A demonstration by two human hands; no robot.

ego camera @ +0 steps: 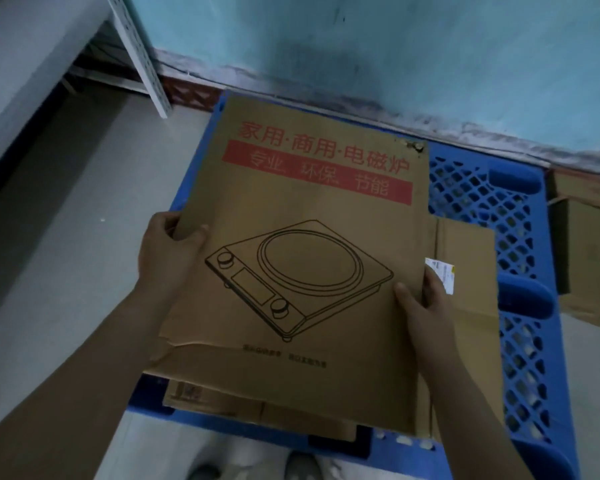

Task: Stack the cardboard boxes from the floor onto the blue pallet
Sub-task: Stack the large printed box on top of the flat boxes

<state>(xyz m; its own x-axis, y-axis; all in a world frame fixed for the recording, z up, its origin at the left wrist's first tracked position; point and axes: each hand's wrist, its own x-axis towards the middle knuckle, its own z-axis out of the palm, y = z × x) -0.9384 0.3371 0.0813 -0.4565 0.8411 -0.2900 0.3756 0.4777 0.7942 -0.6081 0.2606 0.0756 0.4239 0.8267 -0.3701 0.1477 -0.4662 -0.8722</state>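
The flattened induction-cooker box is lying over the blue pallet, its long axis running from 6 to 12 o'clock. It is covering other flattened cardboard; I cannot tell whether it is touching. The left hand is pinching its 9 o'clock edge, thumb on top. The right hand is pinching the 3 o'clock edge, slightly nearer the person. The next move is probably going straight down.

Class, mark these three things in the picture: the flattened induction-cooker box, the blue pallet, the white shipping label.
induction-cooker box (pixel 302 258): head view, on the printed cooker drawing.
blue pallet (pixel 482 202): head view, bare lattice right of the box.
shipping label (pixel 445 277): head view, label's uncovered middle.
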